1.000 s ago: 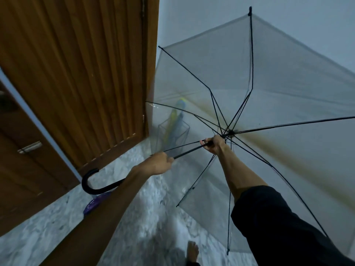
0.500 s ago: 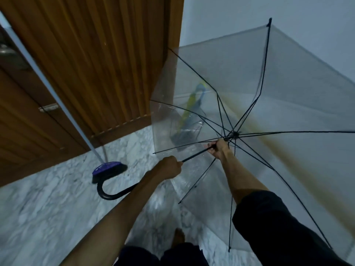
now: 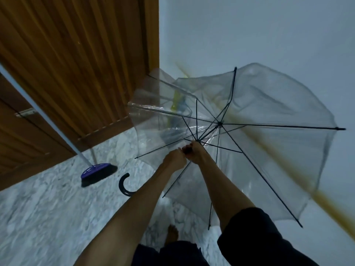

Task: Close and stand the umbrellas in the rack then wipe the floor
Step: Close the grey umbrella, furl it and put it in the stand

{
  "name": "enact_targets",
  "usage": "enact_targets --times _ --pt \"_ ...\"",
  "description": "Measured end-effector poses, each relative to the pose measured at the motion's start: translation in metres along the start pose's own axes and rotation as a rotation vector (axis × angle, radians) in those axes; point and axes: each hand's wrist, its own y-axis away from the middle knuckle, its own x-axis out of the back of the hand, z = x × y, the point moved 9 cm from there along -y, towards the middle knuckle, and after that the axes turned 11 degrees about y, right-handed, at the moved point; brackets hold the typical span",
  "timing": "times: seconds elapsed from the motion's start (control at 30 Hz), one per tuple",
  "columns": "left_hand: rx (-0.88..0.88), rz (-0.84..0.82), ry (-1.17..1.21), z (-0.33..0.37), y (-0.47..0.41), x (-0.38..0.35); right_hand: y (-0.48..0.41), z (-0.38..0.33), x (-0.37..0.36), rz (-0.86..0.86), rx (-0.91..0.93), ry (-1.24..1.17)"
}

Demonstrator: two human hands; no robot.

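The left hand (image 3: pixel 173 160) and right hand (image 3: pixel 195 154), touching, both clench the clear umbrella's (image 3: pixel 269 116) shaft. Its canopy sags half-folded above the floor (image 3: pixel 48 208), with the hook handle (image 3: pixel 124 186) near a broom (image 3: pixel 99 172).

Ribbed wooden door (image 3: pixel 76 64) at left, white wall (image 3: pixel 249 31) at right, purple-headed broom (image 3: pixel 98 172) slanting before the door, ochre skirting (image 3: pixel 330 210) along the wall.

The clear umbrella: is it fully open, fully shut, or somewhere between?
Somewhere between. The clear umbrella has a slack, wrinkled canopy, but its ribs are spread. The left hand and right hand grip its shaft.
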Motion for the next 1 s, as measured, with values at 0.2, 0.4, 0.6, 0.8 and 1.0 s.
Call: enact_targets --times 0.2,0.4,0.6,0.8,1.0 --pt "0.003 -0.085 -0.116 0.005 -0.004 -0.028 -0.003 0.013 0.033 0.088 -0.015 -0.023" --pt "-0.086 -0.074 -0.108 -0.008 0.011 -0.022 0.003 0.021 0.028 0.241 0.031 0.135" --pt "-0.243 -0.186 -0.276 -0.034 0.038 0.003 -0.006 0.010 0.010 0.382 0.074 0.256" --pt "-0.346 -0.049 -0.457 -0.069 0.080 0.058 -0.016 -0.009 -0.001 0.442 0.128 0.271" --pt "-0.386 0.106 -0.695 -0.095 0.104 0.089 -0.022 0.007 -0.031 0.414 0.114 0.280"
